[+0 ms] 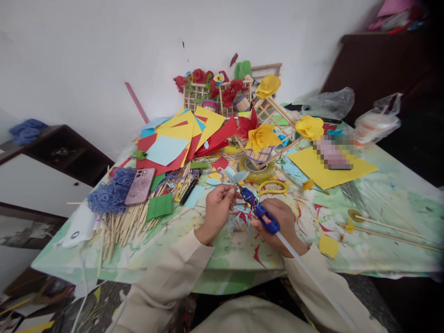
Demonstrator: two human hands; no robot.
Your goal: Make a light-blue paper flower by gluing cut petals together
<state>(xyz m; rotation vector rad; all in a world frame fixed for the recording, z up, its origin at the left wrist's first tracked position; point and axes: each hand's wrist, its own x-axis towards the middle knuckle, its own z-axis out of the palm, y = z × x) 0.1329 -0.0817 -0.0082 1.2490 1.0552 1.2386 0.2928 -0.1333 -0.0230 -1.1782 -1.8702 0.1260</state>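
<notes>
In my right hand is a blue hot glue gun, a long translucent glue stick trailing from its back. Its nozzle points up and left, close to my left fingertips. My left hand is pinched on a light blue paper flower, whose petals spread just above the fingers. Below and between the hands lie paper scraps in red and light blue. Yellow-handled scissors and a roll of tape are just beyond the glue gun.
Bamboo sticks, blue yarn and a pink phone lie left. Coloured paper sheets pile up behind. Stick lattices with paper flowers stand at the back. A bagged cup is at the far right.
</notes>
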